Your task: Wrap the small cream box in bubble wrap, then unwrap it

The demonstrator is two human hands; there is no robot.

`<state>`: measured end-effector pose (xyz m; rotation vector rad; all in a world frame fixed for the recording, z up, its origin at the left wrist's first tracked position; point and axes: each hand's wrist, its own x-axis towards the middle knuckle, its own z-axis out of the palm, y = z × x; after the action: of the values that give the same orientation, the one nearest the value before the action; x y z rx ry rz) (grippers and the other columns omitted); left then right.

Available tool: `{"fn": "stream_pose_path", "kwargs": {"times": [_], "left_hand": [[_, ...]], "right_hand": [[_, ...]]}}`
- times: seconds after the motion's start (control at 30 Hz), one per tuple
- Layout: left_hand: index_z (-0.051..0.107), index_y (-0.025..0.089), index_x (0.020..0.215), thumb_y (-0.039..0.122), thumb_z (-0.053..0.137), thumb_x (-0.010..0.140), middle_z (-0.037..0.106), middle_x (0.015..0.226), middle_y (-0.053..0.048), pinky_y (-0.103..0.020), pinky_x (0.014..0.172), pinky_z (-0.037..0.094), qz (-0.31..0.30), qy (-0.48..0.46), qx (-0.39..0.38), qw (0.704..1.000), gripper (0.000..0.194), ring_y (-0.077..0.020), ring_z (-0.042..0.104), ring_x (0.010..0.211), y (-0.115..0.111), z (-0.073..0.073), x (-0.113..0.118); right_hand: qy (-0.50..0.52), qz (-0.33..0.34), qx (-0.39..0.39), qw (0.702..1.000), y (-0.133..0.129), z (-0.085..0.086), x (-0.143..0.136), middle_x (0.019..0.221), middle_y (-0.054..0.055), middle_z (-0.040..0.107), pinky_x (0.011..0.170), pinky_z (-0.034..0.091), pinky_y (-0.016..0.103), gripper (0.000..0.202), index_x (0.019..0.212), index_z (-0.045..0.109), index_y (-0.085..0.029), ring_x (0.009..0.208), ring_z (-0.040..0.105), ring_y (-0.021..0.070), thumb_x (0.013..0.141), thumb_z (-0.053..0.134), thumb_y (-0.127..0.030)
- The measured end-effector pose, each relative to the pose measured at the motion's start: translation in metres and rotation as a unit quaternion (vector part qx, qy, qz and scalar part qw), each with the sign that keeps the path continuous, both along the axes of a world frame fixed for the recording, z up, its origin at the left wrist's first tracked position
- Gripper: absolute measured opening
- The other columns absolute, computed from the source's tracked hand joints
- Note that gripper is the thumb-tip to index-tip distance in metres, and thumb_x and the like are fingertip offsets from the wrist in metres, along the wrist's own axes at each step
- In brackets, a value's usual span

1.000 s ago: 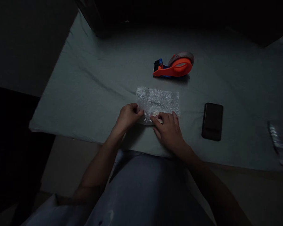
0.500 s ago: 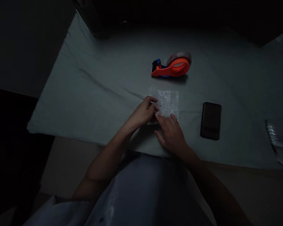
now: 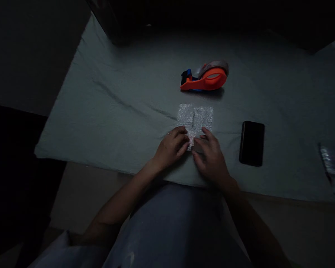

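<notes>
A small piece of bubble wrap lies on the cloth-covered table in front of me, its two side portions folded inward so that their edges meet near a dark gap in the middle. My left hand rests on its lower left part, fingers bent and pressing down on the wrap rather than gripping it. On the lower right part lies my right hand, its fingers apart and touching the wrap. Both hands cover the near corners. What, if anything, is inside the wrap cannot be made out.
An orange and blue tape dispenser with a roll of tape stands beyond the wrap. To the right lies a black phone-like slab. Shiny plastic packaging sits at the far right edge. The pale tablecloth has creases; the room is dim.
The left flap of bubble wrap has come down flat beside the right one. My left hand has moved nearer to me and flattened onto it; my right hand has shifted slightly right.
</notes>
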<state>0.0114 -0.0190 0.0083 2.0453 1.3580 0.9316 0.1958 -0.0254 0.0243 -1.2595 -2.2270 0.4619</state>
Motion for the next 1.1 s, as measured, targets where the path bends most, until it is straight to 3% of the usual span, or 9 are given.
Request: {"fn": "stream_pose_path", "kwargs": {"times": [0.1,0.17,0.27,0.43,0.53,0.6,0.7,0.87,1.1], "left_hand": [[0.057,0.018,0.095,0.023,0.051,0.090,0.060,0.120,-0.013,-0.041,0.103,0.044,0.003,0.019,-0.001,1.000,0.009,-0.0215,0.051,0.126,0.000,-0.003,0.003],[0.056,0.018,0.095,0.022,0.050,0.090,0.060,0.124,-0.014,-0.044,0.106,0.041,0.002,0.021,0.000,1.000,0.009,-0.0223,0.050,0.128,0.000,-0.004,0.005],[0.055,0.018,0.097,0.021,0.049,0.090,0.059,0.129,-0.013,-0.047,0.112,0.033,0.005,0.021,-0.005,1.000,0.009,-0.0223,0.047,0.133,-0.001,-0.007,0.006],[0.054,0.019,0.101,0.022,0.048,0.091,0.059,0.133,-0.012,-0.047,0.115,0.027,0.015,0.034,0.000,0.999,0.012,-0.0206,0.044,0.135,-0.005,-0.009,0.008],[0.054,0.019,0.101,0.023,0.048,0.092,0.058,0.134,-0.012,-0.046,0.115,0.026,0.026,0.036,0.002,0.999,0.012,-0.0199,0.045,0.135,-0.006,-0.010,0.010],[0.055,0.018,0.101,0.023,0.048,0.091,0.058,0.135,-0.012,-0.046,0.115,0.026,0.033,0.039,0.008,0.999,0.012,-0.0199,0.044,0.135,-0.006,-0.011,0.012],[0.055,0.018,0.100,0.023,0.048,0.092,0.058,0.135,-0.011,-0.046,0.116,0.025,0.042,0.046,0.014,0.998,0.012,-0.0202,0.044,0.135,-0.006,-0.013,0.014],[0.051,0.016,0.118,0.018,0.046,0.089,0.054,0.138,-0.015,-0.048,0.116,0.026,0.024,0.042,0.025,0.999,0.029,-0.0223,0.041,0.138,-0.007,-0.019,0.016],[0.024,0.015,0.145,0.020,0.038,0.092,0.034,0.151,-0.020,-0.048,0.117,0.025,-0.014,-0.006,0.046,0.999,0.055,-0.0237,0.023,0.146,-0.010,-0.030,0.013]], "right_hand": [[0.057,-0.167,-0.033,0.984,-0.003,-0.008,0.022,0.125,0.018,0.055,0.091,0.050,0.048,0.039,0.121,0.055,-0.017,0.111,0.057,0.0264,0.085,0.058,-0.031],[0.114,-0.241,-0.131,0.955,-0.006,-0.017,0.032,0.107,0.013,0.063,0.075,0.056,0.041,0.047,0.127,0.050,-0.018,0.085,0.064,0.0197,0.085,0.059,-0.037],[0.226,-0.252,-0.250,0.907,-0.008,-0.031,0.031,0.089,0.007,0.068,0.068,0.056,0.034,0.051,0.126,0.051,-0.018,0.072,0.064,0.0159,0.081,0.064,-0.039],[0.393,-0.243,-0.309,0.831,0.004,-0.039,0.005,0.100,0.009,0.070,0.077,0.056,0.036,0.049,0.115,0.059,-0.019,0.085,0.068,0.0183,0.070,0.072,-0.033],[0.428,-0.229,-0.323,0.812,0.009,-0.032,-0.010,0.097,0.006,0.070,0.078,0.055,0.034,0.048,0.115,0.059,-0.019,0.082,0.067,0.0153,0.071,0.070,-0.031],[0.412,-0.232,-0.295,0.830,0.008,-0.024,-0.020,0.088,0.001,0.067,0.074,0.054,0.030,0.049,0.120,0.056,-0.020,0.078,0.064,0.0130,0.073,0.068,-0.028],[0.343,-0.220,-0.217,0.887,0.003,-0.015,-0.032,0.081,-0.001,0.063,0.074,0.053,0.029,0.049,0.127,0.053,-0.022,0.075,0.061,0.0123,0.079,0.062,-0.025],[0.189,-0.176,-0.072,0.963,-0.004,-0.012,-0.042,0.096,0.005,0.067,0.084,0.053,0.036,0.043,0.129,0.053,-0.024,0.088,0.061,0.0175,0.087,0.053,-0.021],[0.109,-0.091,0.043,0.989,-0.015,-0.019,-0.039,0.105,0.009,0.066,0.090,0.053,0.044,0.061,0.144,0.037,-0.024,0.103,0.059,0.0234,0.086,0.051,-0.014]]}}
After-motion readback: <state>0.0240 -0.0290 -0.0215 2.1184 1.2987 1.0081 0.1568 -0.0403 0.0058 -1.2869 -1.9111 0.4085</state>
